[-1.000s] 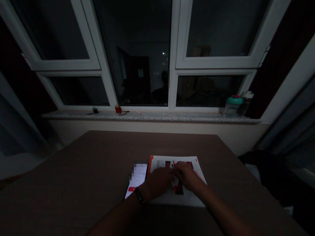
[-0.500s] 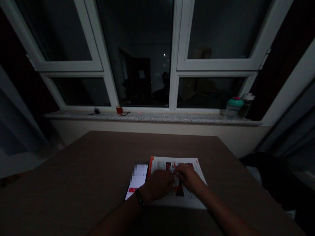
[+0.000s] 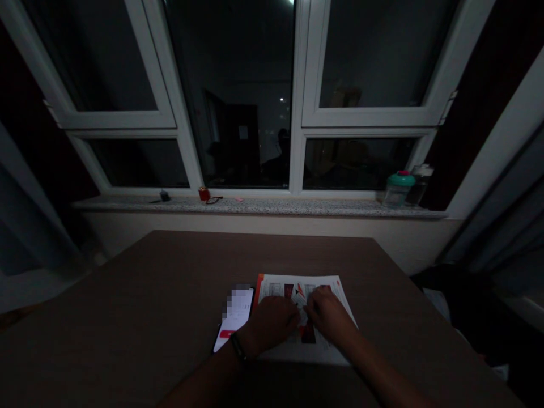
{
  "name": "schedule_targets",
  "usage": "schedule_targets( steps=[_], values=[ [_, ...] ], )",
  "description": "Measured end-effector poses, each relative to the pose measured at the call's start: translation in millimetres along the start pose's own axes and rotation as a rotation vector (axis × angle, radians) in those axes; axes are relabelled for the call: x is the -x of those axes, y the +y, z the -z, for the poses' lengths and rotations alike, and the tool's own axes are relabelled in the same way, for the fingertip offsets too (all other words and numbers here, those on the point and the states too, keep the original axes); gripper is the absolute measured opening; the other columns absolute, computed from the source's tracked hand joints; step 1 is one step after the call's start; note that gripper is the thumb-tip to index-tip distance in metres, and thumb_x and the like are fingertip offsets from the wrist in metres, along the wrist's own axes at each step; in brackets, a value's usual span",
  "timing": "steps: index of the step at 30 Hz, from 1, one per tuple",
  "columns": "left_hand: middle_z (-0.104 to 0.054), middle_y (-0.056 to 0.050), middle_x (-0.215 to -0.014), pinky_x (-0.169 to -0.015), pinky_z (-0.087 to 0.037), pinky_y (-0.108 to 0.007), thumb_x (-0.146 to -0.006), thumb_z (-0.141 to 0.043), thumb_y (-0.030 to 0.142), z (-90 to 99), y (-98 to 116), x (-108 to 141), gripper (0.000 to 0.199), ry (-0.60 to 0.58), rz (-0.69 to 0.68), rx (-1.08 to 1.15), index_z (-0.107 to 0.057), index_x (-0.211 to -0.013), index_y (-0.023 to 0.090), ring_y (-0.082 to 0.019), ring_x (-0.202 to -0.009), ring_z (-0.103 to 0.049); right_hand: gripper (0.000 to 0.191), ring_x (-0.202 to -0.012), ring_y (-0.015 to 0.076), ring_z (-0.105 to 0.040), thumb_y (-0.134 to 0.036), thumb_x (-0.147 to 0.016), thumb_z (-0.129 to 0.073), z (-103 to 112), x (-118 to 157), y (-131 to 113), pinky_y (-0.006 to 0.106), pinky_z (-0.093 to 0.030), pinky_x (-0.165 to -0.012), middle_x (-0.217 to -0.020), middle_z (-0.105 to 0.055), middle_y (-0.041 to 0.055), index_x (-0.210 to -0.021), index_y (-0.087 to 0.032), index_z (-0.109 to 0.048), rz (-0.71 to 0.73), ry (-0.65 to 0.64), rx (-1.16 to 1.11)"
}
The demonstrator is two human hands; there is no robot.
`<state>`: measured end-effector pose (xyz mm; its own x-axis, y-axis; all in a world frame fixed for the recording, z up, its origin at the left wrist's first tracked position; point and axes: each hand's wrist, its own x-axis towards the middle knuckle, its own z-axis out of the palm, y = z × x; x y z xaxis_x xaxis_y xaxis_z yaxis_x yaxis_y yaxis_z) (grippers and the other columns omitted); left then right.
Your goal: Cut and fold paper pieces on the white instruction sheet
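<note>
The person at the table is working with both bare hands over a printed sheet point(image 3: 278, 289), which is lying flat on the tabletop point(image 3: 127, 300) with its red-edged side toward the phone. The left hand point(image 3: 272, 323) is curving down with its fingers closed together, and the right hand point(image 3: 327, 317) is doing the same from the other side. Their fingertips are nearly meeting at the middle of the sheet, over a red and white printed area, but I cannot tell whether they are gripping the paper or only pressing on it. A smartphone point(image 3: 233, 323) is lying just beside the sheet, its screen lit, close to the left hand. A dark wristband point(image 3: 238, 347) is circling the left wrist. Beyond the tabletop, a teal-lidded plastic bottle point(image 3: 397, 192) and a small red object point(image 3: 204, 194) are sitting on a speckled stone windowsill point(image 3: 263, 207).
</note>
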<state>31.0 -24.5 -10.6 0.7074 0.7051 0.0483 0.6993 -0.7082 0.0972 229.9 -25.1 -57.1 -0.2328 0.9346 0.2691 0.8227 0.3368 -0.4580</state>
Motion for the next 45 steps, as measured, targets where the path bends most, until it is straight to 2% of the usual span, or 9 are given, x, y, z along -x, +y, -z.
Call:
schedule_targets(
  steps=[8,14,19,23,28,31,36,42,45],
  values=[
    [-0.07,-0.006,-0.095,-0.08,-0.05,-0.033,-0.102,-0.045,0.031,-6.3,-0.3,2.6,0.025,0.035,0.014,0.047,-0.066,-0.095,0.019,-0.024,-0.091,-0.067,0.021,-0.083,0.0222,-0.058,-0.016,-0.087,-0.051,-1.2,-1.1,1.3,0.032,-0.042,-0.079,-0.077,-0.061,0.0047,-0.067,-0.021,-0.055,-0.019,0.047,-0.109],
    [-0.066,-0.008,-0.114,-0.094,-0.047,-0.037,-0.102,-0.047,0.031,-12.2,0.5,3.2,0.02,0.088,-0.011,0.118,-0.061,-0.112,0.021,-0.025,-0.11,-0.06,0.016,-0.079,0.0221,-0.06,-0.024,-0.089,-0.048,-0.1,-0.6,5.6,0.032,-0.042,-0.075,-0.076,-0.063,0.0035,-0.076,-0.022,-0.058,-0.052,0.086,-0.236],
    [-0.057,-0.011,-0.133,-0.107,-0.04,-0.042,-0.101,-0.05,0.03,-16.2,0.7,3.4,0.031,0.094,-0.031,0.193,-0.049,-0.131,0.02,-0.028,-0.128,-0.049,0.005,-0.073,0.0205,-0.06,-0.026,-0.085,-0.052,2.4,-0.3,5.8,0.03,-0.043,-0.068,-0.077,-0.062,0.002,-0.086,-0.022,-0.056,-0.107,0.154,-0.328],
    [-0.057,-0.01,-0.134,-0.105,-0.041,-0.041,-0.096,-0.058,0.029,-11.2,6.0,3.7,0.043,0.042,-0.053,0.265,-0.043,-0.136,0.021,-0.028,-0.125,-0.051,0.003,-0.076,0.02,-0.058,-0.023,-0.083,-0.054,4.7,-1.2,3.4,0.029,-0.044,-0.071,-0.081,-0.06,0.0025,-0.085,-0.022,-0.057,-0.056,0.235,-0.364],
    [-0.062,-0.008,-0.122,-0.101,-0.042,-0.039,-0.097,-0.054,0.024,-11.0,7.8,2.2,0.022,0.039,-0.06,0.291,-0.053,-0.119,0.019,-0.025,-0.114,-0.057,0.005,-0.086,0.0202,-0.059,-0.019,-0.086,-0.056,4.7,-0.3,-1.4,0.031,-0.044,-0.078,-0.087,-0.062,0.0027,-0.087,-0.021,-0.06,0.052,0.161,-0.344],
    [-0.064,-0.007,-0.115,-0.1,-0.042,-0.037,-0.1,-0.045,0.02,-17.5,3.0,0.7,0.014,0.123,-0.042,0.295,-0.056,-0.108,0.02,-0.023,-0.111,-0.057,0.013,-0.086,0.0207,-0.06,-0.022,-0.092,-0.051,6.0,0.9,-3.4,0.032,-0.044,-0.079,-0.086,-0.064,0.0037,-0.087,-0.021,-0.063,0.088,0.076,-0.345],
    [-0.063,-0.007,-0.107,-0.087,-0.047,-0.034,-0.102,-0.046,0.032,-27.3,-4.8,-1.8,0.018,0.24,0.182,0.304,-0.057,-0.108,0.019,-0.022,-0.098,-0.059,0.019,-0.09,0.0206,-0.065,-0.024,-0.097,-0.047,6.2,3.5,-4.3,0.032,-0.047,-0.081,-0.094,-0.07,0.005,-0.097,-0.021,-0.066,0.098,-0.033,-0.408],
    [-0.059,-0.012,-0.123,-0.099,-0.043,-0.041,-0.097,-0.056,0.033,-36.1,-11.4,-3.3,0.034,0.252,0.229,0.251,-0.052,-0.127,0.017,-0.028,-0.116,-0.054,0.015,-0.089,0.019,-0.066,-0.019,-0.093,-0.051,3.0,3.8,-7.3,0.03,-0.047,-0.081,-0.095,-0.07,0.0033,-0.097,-0.022,-0.066,0.115,-0.061,-0.434],
    [-0.059,-0.011,-0.12,-0.097,-0.044,-0.041,-0.091,-0.065,0.029,-36.0,-12.4,-3.5,0.036,0.227,0.251,0.246,-0.055,-0.123,0.018,-0.028,-0.113,-0.055,0.015,-0.084,0.0185,-0.064,-0.015,-0.089,-0.052,1.4,1.3,-7.0,0.029,-0.048,-0.076,-0.091,-0.068,0.0038,-0.096,-0.02,-0.064,0.083,-0.023,-0.405]
  ],
)
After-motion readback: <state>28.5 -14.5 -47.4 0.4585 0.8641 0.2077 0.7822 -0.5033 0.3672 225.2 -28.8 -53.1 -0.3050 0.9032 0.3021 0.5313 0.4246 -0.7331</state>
